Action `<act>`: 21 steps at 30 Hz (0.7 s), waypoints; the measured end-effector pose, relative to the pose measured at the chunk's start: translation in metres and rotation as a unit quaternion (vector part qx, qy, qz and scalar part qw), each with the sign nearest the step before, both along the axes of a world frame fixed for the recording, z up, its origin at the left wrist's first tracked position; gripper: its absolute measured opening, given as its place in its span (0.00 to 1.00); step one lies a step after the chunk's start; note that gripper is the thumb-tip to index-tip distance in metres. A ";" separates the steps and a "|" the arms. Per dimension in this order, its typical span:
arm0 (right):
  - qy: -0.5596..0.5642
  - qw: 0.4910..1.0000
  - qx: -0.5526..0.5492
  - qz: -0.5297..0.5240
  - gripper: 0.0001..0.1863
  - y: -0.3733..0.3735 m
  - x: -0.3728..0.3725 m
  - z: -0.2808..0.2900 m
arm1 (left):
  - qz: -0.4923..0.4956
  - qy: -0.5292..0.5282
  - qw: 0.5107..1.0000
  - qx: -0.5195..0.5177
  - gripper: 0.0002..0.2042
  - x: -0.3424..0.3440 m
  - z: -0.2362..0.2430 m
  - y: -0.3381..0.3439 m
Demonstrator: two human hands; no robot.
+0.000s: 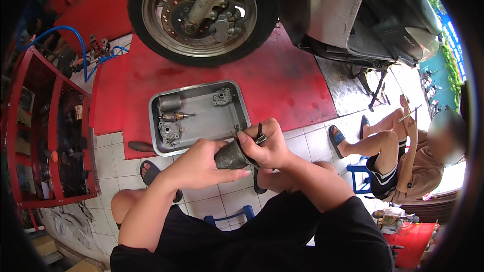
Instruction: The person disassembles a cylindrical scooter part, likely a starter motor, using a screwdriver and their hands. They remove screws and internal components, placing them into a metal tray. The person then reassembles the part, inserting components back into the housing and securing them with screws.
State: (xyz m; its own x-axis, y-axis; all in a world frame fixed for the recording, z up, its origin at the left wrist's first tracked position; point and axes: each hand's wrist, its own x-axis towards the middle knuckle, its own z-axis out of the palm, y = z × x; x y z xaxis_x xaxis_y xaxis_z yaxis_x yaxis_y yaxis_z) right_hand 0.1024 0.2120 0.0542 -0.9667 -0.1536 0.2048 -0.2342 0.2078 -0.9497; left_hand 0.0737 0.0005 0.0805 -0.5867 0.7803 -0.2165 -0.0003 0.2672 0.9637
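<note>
My left hand (pixel 198 165) is wrapped round a dark grey, worn metal cylinder (pixel 230 156), its thumb stretched along the near side. Closed at the cylinder's right end is my right hand (pixel 271 147); a small black piece with a shiny tip (pixel 260 138) sticks out between its fingers, too hidden to name. Just beyond, a metal tray (pixel 200 84) rests on the red platform. In it lie another metal cylinder (pixel 170 103), a motor armature with a copper-coloured part (pixel 176 116), and two cast metal covers, one near left (pixel 169 131) and one far right (pixel 222 97).
A scooter's front wheel (pixel 201 59) stands on the red platform (pixel 287 80). A dark handle (pixel 140 146) lies left of the tray. Left is a red tool rack (pixel 55 90). Another person (pixel 418 166) sits at right holding a thin object. A blue stool (pixel 229 216) is beneath me.
</note>
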 end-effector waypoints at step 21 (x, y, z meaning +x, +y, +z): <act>0.105 0.934 0.210 -0.270 0.19 0.089 -0.066 -0.021 | 0.008 -0.247 0.968 0.049 0.21 -0.028 -0.005 -0.044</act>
